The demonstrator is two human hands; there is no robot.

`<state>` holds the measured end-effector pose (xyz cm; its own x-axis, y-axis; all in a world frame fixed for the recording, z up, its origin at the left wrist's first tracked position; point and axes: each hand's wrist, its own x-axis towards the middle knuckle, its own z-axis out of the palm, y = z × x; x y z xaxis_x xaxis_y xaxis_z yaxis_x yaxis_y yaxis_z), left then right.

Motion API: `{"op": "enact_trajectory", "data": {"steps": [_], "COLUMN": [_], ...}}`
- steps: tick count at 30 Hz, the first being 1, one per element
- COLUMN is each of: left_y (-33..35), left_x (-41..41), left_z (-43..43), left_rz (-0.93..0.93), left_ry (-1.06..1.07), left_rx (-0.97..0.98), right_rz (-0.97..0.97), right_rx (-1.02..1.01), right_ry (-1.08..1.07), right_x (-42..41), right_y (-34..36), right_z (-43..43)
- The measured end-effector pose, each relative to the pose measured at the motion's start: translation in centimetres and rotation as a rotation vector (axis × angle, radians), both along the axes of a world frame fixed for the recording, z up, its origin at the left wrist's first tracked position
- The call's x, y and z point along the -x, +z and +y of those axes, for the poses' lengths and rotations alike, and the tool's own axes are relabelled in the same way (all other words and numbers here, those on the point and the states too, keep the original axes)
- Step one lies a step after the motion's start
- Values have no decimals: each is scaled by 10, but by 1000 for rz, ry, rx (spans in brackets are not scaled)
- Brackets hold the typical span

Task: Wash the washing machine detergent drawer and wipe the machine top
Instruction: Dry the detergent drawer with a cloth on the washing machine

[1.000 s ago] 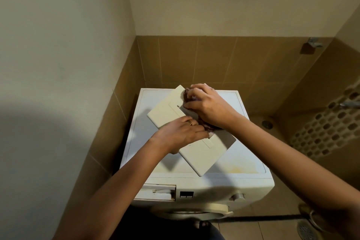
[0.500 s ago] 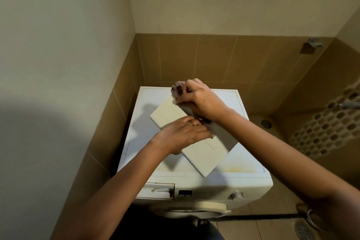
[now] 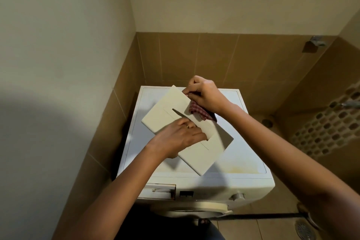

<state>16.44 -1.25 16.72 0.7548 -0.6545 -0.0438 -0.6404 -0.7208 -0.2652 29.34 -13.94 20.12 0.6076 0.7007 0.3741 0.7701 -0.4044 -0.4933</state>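
Note:
A cream rectangular panel (image 3: 165, 111) with a slot lies diagonally over the white washing machine top (image 3: 243, 161). My left hand (image 3: 179, 138) grips the panel at the slot, fingers tucked into the opening. My right hand (image 3: 204, 93) is closed on a red checked cloth (image 3: 198, 112) at the panel's far edge; the cloth hangs down over the panel beneath the hand. The detergent drawer opening (image 3: 161, 191) shows at the machine's front left.
Tiled walls close in on the left and behind the machine. A control knob (image 3: 238, 196) and the door rim (image 3: 194, 208) are on the front. A wall tap (image 3: 316, 42) is at right, a floor drain (image 3: 303, 229) at bottom right. Yellowish stains mark the top's front right.
My right hand has slid with the cloth toward the panel's far edge and lifted, exposing more of the checked cloth. My left hand stays on the slot.

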Motion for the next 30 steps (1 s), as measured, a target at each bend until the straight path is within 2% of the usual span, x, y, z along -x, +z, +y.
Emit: {"op": "enact_trajectory", "data": {"steps": [5, 10, 15, 20, 25, 30], "left_y": [9, 9, 3, -1, -11, -24], "left_x": [-5, -1, 0, 3, 1, 5], "left_z": [27, 44, 51, 54, 49, 46], "left_rz": [16, 57, 64, 118, 141, 130], "left_ry": [171, 293, 319, 438, 451, 472], "left_rx": [145, 169, 204, 395, 459, 513], "right_rz": [115, 83, 69, 88, 154, 162], "right_rx": [-128, -105, -175, -404, -635, -681], "right_ry": [-105, -155, -242, -445, -583, -592], "right_x": [17, 31, 42, 56, 79, 98], "right_y": [-4, -22, -41, -57, -65, -60], "right_z": [-22, -41, -48, -41, -19, -13]}}
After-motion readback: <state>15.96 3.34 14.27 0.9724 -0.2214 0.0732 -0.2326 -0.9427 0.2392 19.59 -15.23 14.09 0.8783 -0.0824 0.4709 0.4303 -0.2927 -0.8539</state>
